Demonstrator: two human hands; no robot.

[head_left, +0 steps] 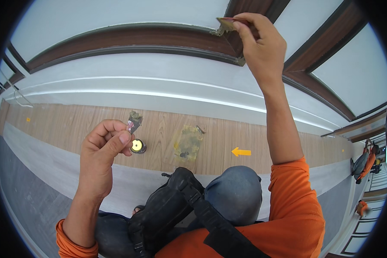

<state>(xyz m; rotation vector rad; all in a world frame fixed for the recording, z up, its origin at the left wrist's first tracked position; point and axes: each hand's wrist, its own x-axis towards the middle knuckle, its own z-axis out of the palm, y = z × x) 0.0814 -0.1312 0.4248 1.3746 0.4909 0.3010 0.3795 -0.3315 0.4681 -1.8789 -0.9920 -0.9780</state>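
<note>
My right hand (264,45) is raised to the wall and pinches a thin reddish scraper (228,21) between thumb and fingers. Grey-green putty clings to the scraper's edge, which lies over the corner of a dark brown wooden frame moulding (159,38). More putty (240,61) sits at that corner's lower edge. Lower at the left, my left hand (102,146) is closed on a small dark scraper (135,122) with a lump of putty on its tip. Just beyond those fingers, a small round container with a yellow top (138,146) stands on the wood-look floor strip (159,129).
A putty-smeared patch (188,144) and a yellow arrow sticker (241,152) mark the floor strip. A white baseboard (167,92) runs along the wall. My knees and a black bag (172,202) are close below. At far right are people in orange tops (367,163).
</note>
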